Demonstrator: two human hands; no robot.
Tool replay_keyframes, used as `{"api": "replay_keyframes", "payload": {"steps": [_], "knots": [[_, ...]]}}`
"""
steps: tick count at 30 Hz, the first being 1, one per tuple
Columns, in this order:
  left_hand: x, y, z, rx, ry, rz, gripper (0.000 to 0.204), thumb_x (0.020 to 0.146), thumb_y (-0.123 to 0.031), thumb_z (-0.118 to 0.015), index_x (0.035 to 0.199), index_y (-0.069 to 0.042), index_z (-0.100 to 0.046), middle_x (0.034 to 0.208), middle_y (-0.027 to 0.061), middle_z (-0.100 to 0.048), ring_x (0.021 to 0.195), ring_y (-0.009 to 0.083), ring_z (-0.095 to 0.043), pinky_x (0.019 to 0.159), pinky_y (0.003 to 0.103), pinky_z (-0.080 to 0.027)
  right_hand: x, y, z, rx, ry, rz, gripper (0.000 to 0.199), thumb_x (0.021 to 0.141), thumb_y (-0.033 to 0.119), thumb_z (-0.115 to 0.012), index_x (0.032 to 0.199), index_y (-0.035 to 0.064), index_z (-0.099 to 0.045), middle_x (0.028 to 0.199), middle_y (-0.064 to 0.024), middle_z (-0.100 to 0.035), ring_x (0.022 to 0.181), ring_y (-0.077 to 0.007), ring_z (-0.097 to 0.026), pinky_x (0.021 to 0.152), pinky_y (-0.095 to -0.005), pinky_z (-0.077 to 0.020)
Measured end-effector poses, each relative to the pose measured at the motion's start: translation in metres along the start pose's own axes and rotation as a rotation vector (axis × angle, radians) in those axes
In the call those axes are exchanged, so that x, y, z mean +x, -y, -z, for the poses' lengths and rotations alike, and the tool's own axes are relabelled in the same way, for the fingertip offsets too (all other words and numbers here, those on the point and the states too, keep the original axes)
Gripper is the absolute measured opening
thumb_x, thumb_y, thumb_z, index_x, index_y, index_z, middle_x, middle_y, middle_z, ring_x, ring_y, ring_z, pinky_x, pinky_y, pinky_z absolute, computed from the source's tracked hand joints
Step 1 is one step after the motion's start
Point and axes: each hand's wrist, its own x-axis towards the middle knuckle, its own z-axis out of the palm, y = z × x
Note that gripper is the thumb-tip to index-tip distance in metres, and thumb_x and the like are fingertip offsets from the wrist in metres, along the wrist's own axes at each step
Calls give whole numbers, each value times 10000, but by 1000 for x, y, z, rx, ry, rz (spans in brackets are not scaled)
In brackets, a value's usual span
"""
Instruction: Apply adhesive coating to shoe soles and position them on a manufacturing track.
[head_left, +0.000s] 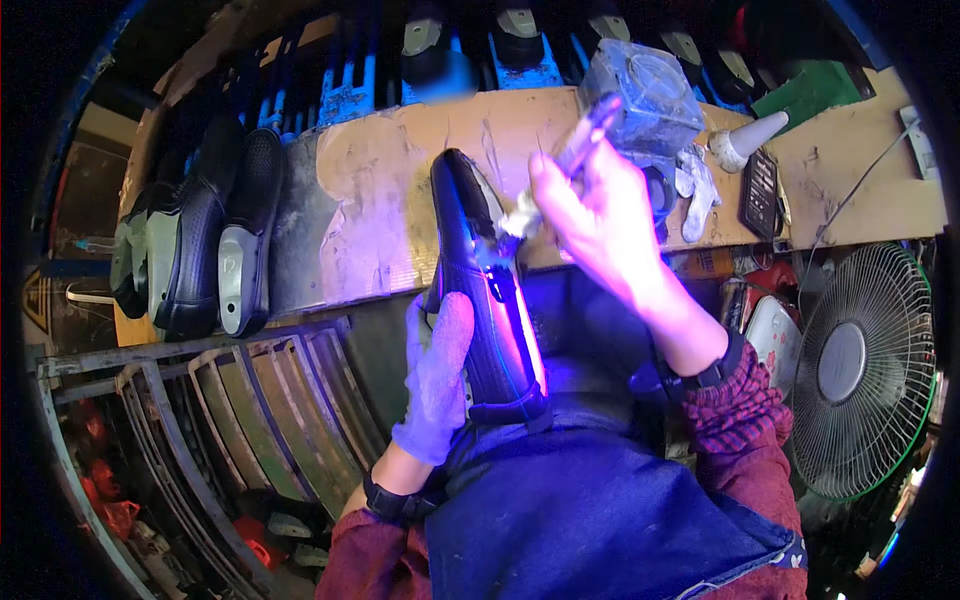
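A dark shoe [478, 350] stands toe up and slightly tilted in front of my apron, lit by violet light. My left hand [440, 365], in a pale knit glove, is closed round its left side. Bare, my right hand [605, 225] grips a brush [518, 218] with whitish bristles; the upper part of its handle is blurred. The bristles are at the shoe's right side, beside a bright glossy strip running down the edge. Whether they touch it, I cannot tell.
Several dark shoes [190, 240] stand at the left end of the cardboard-covered bench [370, 200]. Beyond my right hand sit a grimy box-shaped container [650, 95], a crumpled white glove [697, 190], a white cone [750, 140] and a dark keypad device [762, 195]. A fan [850, 370] stands right, a metal rack [230, 410] left.
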Motion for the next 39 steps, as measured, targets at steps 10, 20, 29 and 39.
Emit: {"api": "replay_keyframes", "payload": {"steps": [10, 20, 29, 39], "knots": [[0, -1, -8, -177, 371, 143, 616, 934, -544, -434, 1238, -10, -476, 945, 139, -635, 789, 224, -644, 734, 352, -533, -60, 13, 15, 173, 56, 182, 155, 873, 107, -621, 772, 5, -562, 687, -47, -622, 573, -79, -581, 530, -233, -445], [67, 46, 61, -580, 362, 34, 560, 954, -443, -407, 1379, -84, -343, 1331, 72, -411, 1226, 213, -379, 1060, 377, -308, -31, 62, 33, 150, 392, 727, 231, 768, 180, -678, 855, 30, -525, 700, -134, -562, 641, -338, -580, 556, -406, -456], [35, -10, 85, -262, 787, 50, 614, 923, -468, -450, 1402, -100, -340, 1406, 160, -385, 1303, 314, -349, 1110, 441, -246, -3, 36, 70, 141, 503, 759, 254, 820, 241, -622, 926, 18, -562, 748, -154, -615, 721, -331, -623, 664, -411, -495], [-1, -30, 44, 1313, 27, -1127, 510, 715, -125, -777, 1176, -49, -574, 1177, 84, -608, 1060, 231, -575, 987, 396, -412, -36, -18, 102, 209, 361, 669, 255, 837, 253, -611, 934, 18, -596, 769, -131, -632, 733, -289, -629, 693, -386, -498]]}}
